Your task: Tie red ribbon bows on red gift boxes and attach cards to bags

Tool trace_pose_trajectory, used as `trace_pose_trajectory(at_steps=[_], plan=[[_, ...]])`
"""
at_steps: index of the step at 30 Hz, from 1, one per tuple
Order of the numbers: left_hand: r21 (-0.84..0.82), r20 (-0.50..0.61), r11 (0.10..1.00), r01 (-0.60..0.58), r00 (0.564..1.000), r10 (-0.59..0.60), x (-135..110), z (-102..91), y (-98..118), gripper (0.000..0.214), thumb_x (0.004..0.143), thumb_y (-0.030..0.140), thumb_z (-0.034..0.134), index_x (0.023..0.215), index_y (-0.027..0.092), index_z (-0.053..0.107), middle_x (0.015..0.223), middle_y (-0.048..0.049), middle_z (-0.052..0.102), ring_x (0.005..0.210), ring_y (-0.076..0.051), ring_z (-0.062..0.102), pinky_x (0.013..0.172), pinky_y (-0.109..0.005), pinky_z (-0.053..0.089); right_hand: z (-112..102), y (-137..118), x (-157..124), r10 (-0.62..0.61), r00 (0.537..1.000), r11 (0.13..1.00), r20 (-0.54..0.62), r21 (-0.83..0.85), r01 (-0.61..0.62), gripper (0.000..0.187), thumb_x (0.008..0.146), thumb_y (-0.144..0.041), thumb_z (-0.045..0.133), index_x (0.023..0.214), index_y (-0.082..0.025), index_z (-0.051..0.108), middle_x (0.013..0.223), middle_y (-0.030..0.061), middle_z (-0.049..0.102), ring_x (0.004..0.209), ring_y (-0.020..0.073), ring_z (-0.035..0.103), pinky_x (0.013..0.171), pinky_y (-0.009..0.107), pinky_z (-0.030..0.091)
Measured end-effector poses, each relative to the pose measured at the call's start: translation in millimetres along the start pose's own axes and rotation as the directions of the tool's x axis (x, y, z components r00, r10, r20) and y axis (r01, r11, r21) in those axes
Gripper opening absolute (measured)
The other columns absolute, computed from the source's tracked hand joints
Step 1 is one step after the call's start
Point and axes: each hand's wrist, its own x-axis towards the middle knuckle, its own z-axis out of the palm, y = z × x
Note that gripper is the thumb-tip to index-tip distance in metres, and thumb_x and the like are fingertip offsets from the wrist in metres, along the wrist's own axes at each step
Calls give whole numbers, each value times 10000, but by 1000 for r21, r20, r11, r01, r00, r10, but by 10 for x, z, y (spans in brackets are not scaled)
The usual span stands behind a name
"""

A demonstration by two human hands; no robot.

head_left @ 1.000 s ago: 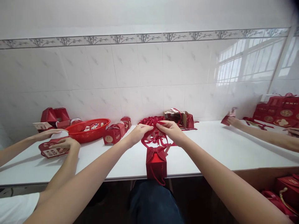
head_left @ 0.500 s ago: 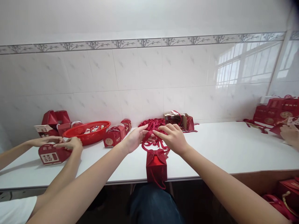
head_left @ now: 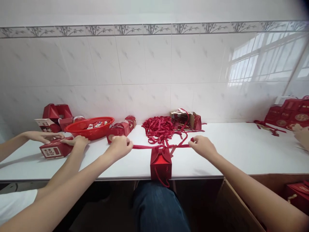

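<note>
A small red gift box point(head_left: 161, 163) stands upright at the front edge of the table, a thin cord hanging down its near side. Across its top runs a red ribbon point(head_left: 145, 147), stretched nearly level to both sides. My left hand point(head_left: 120, 148) is closed on the ribbon's left part. On the other side, my right hand point(head_left: 202, 145) pinches the right part, a bit of ribbon poking above the fingers. Whether a knot sits on the box top is too small to tell. Behind the box lies a heap of red ribbons point(head_left: 158, 127).
At left, a co-worker's hands point(head_left: 78, 141) hold a red box point(head_left: 56, 149). A red basin point(head_left: 90, 129) with small wrapped pieces stands behind. An open carton point(head_left: 185, 120) is near the wall. Stacked red boxes point(head_left: 287, 112) and another person's hand point(head_left: 302, 137) are far right.
My hands were close together above the box with a ribbon loop. They have moved apart sideways, and the ribbon is now drawn straight. The co-worker's box top has been pressed lower.
</note>
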Motion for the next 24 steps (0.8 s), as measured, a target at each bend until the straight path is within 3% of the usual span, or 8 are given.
trace_pose_trajectory(at_steps=[3,5,9,11,15,18,21,24], plan=[[83,180,991,109,976,-122,-90,234,-331,363,651,232,526,343,197,338,399,-32,410,546,-227,501,661,-340,310,-1,347,-22,187,943,981,277,-106,-163,196,715,-278,558,579,-185,665,628,85,665,573,217,596,533,310,389],[-15,269,999,53,962,-47,-139,377,-419,332,669,264,539,380,193,394,476,-36,478,605,-229,523,688,-341,331,79,478,-26,155,906,988,393,-66,-140,129,684,-239,593,622,-180,690,708,98,692,639,225,623,575,308,419],[-346,78,932,-110,986,145,-157,543,-218,218,763,391,511,665,199,540,850,-54,574,820,-220,542,795,-338,376,298,361,-18,-22,968,995,249,104,-4,331,770,-311,570,1045,-154,666,1117,153,646,998,265,603,800,341,446],[-471,19,877,-96,993,119,-131,610,-11,190,798,380,471,745,202,508,862,-43,549,840,-205,533,788,-321,393,391,166,-22,-141,969,964,201,249,88,365,864,-377,458,1098,-155,629,1130,145,640,1029,250,592,852,351,431],[-626,73,779,-33,992,101,-82,852,342,124,775,312,488,753,214,414,771,4,501,742,-172,495,702,-296,398,582,-197,-83,-268,926,877,265,465,121,429,914,-471,361,1115,-171,593,991,106,671,889,221,628,798,347,442],[-660,114,750,41,992,45,-79,1071,468,199,738,309,530,761,224,352,718,36,458,686,-156,458,671,-287,383,748,-328,-151,-265,900,815,346,579,17,466,885,-446,443,1262,-175,472,852,61,650,765,187,621,716,316,456],[-704,177,689,175,982,-69,-94,1187,496,247,728,351,542,771,224,335,701,44,452,678,-152,471,666,-283,384,856,-355,-183,-183,877,675,444,705,-217,574,829,-443,518,1318,-185,362,641,-46,531,531,134,531,508,252,411],[-703,256,667,247,963,-87,-106,1147,447,297,720,430,554,779,221,352,621,58,453,612,-148,478,605,-266,361,846,-317,-154,-83,910,557,406,776,-295,617,727,-438,633,1233,-188,383,520,-122,387,415,91,385,407,202,273]])
